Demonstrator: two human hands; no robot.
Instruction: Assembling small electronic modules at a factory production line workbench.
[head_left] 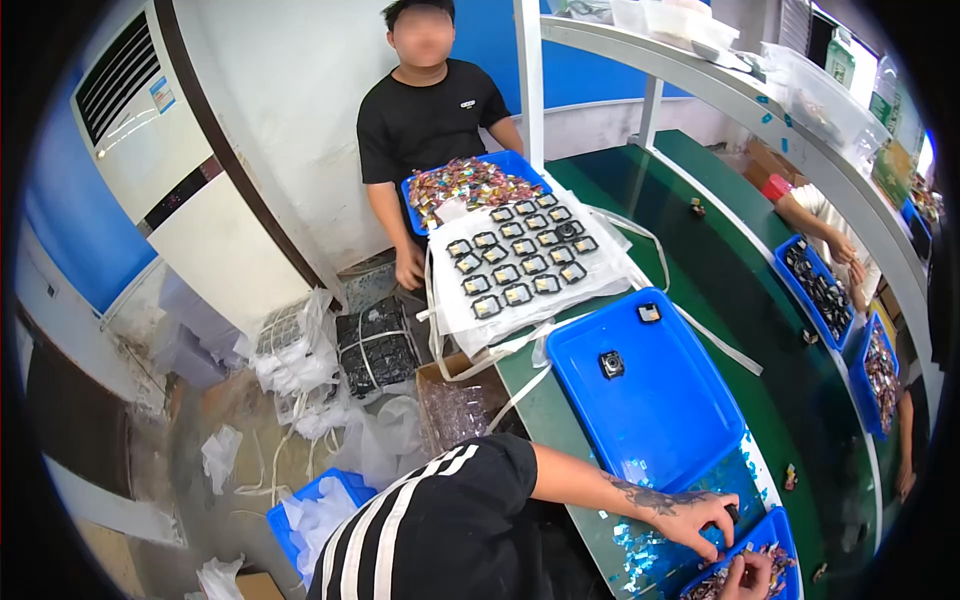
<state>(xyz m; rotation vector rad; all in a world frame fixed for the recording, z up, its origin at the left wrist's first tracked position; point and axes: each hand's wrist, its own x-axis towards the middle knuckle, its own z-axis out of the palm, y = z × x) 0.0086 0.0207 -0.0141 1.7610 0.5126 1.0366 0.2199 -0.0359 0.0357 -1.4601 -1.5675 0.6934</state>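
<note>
My left hand (690,518), on a tattooed forearm, is curled with its fingers closed around a small black part (733,513), mostly covered by the fingers. Just below it, over a small blue bin (778,524) of tiny copper-coloured parts, my right hand (748,578) is closed in a pinch. Whatever is between those fingertips is too small to make out. Shiny blue film scraps (635,555) litter the green table around my left hand. Beyond it lies a larger blue tray (665,400) with a square black module (611,364) and a second module (649,313) inside.
At the far end, a white sheet (540,300) bears rows of black square frames. Behind it, a person in black (430,120) stands by a blue tray of small parts (470,190). Across the green belt (700,250), another person's hands (850,260) work near blue bins. A shelf rail (720,75) runs above.
</note>
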